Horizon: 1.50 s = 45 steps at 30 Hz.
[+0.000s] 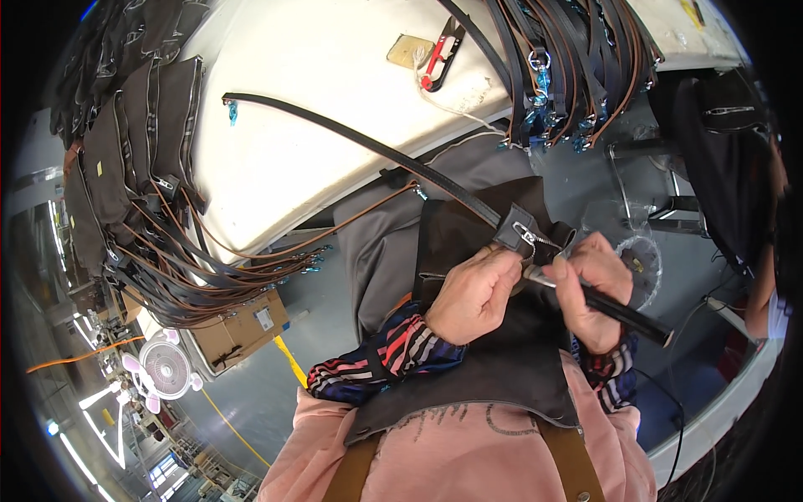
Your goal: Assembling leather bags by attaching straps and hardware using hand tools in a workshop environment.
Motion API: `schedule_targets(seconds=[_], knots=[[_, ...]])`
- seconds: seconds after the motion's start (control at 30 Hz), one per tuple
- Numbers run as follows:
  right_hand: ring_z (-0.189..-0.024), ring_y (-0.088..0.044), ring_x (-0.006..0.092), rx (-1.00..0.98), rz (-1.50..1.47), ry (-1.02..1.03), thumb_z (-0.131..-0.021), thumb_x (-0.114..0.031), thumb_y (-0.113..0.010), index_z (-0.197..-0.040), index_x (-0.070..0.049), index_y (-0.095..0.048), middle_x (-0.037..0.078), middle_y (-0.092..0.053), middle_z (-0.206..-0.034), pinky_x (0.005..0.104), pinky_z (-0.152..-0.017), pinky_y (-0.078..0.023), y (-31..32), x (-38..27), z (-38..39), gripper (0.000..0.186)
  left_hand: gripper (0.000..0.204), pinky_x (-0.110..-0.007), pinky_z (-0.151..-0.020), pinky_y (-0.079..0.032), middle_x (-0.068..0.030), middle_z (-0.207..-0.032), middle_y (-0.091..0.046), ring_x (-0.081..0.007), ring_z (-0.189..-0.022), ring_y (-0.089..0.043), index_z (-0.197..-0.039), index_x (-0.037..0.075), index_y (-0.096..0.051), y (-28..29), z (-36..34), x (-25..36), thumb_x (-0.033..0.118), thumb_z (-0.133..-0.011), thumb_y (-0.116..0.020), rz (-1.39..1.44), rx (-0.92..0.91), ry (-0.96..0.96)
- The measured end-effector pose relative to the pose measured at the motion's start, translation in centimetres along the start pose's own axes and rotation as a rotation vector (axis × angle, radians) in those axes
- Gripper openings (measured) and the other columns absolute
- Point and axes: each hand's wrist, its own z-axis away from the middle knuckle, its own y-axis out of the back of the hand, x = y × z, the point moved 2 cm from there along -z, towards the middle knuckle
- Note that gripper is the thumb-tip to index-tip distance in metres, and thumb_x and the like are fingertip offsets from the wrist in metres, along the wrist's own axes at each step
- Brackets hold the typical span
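Note:
A dark brown bag piece (527, 197) lies over my lap, with a small dark square tab and silver zipper (523, 233) near its top. A long black strap (351, 136) runs from that tab across the white table. My left hand (477, 293) is closed, pinching the bag just below the zipper. My right hand (594, 293) grips a black-handled tool (636, 318) whose metal end sits at the zipper's lower part, beside my left fingertips. Exactly what that end touches is hard to make out.
The white table (309, 192) holds red-and-black snips (443, 54), a beige block (408, 48), hanging straps (569, 75) at right and stacked dark bags (134, 134) with straps at left. A fan (166, 368) and cardboard box (238, 339) stand lower left; dark items (711, 159) are at right.

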Motion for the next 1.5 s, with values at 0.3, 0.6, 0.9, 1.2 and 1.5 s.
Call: schedule_targets(seconds=[0.3,0.6,0.9,1.2,1.5], knots=[[-0.057,-0.05,0.021,-0.132,-0.034,0.168,-0.072,0.006,-0.06,-0.073,-0.001,-0.062,0.005,-0.055,-0.063,0.0319,-0.055,-0.039,-1.1,-1.7,-0.4,0.007,0.01,-0.034,-0.059,-0.039,-0.0123,-0.067,-0.047,-0.0285,-0.063,-0.047,-0.079,0.0,-0.048,0.8,0.5,-0.4,0.005,-0.088,-0.049,0.034,0.12,-0.033],[-0.056,-0.05,0.0189,0.095,0.042,0.015,-0.078,-0.002,-0.059,-0.072,-0.001,-0.063,0.006,-0.052,-0.062,0.0287,-0.054,-0.04,0.3,-1.4,-0.4,0.008,0.006,-0.039,-0.062,-0.043,-0.0155,-0.076,-0.053,-0.0351,-0.073,-0.053,-0.088,0.001,-0.049,1.7,1.0,-0.8,0.006,-0.086,-0.047,0.01,0.07,0.029],[-0.054,-0.047,0.0147,0.074,0.028,-0.107,-0.078,-0.002,-0.062,-0.07,0.0,-0.06,0.007,-0.05,-0.062,0.0278,-0.051,-0.037,-0.8,0.6,-0.3,0.008,0.008,-0.036,-0.058,-0.039,-0.0142,-0.068,-0.046,-0.0313,-0.063,-0.048,-0.08,-0.001,-0.048,1.6,0.8,-1.0,0.005,-0.086,-0.048,0.062,0.155,-0.014],[-0.056,-0.049,0.0157,0.035,0.014,-0.161,-0.078,-0.003,-0.061,-0.07,-0.003,-0.059,0.005,-0.051,-0.061,0.0271,-0.054,-0.038,-1.9,-0.3,0.1,0.008,0.012,-0.039,-0.062,-0.043,-0.0155,-0.078,-0.054,-0.0346,-0.072,-0.054,-0.096,0.001,-0.05,1.8,1.3,-1.4,0.003,-0.085,-0.047,-0.023,0.137,-0.006],[-0.058,-0.054,0.0202,-0.127,-0.087,0.011,-0.076,0.001,-0.061,-0.071,-0.004,-0.06,0.007,-0.053,-0.065,0.0283,-0.055,-0.041,-2.7,-2.3,-0.6,0.007,0.006,-0.033,-0.058,-0.04,-0.0119,-0.07,-0.048,-0.0261,-0.063,-0.048,-0.084,0.0,-0.048,1.9,1.3,-1.5,0.005,-0.087,-0.048,0.067,0.175,0.057]])
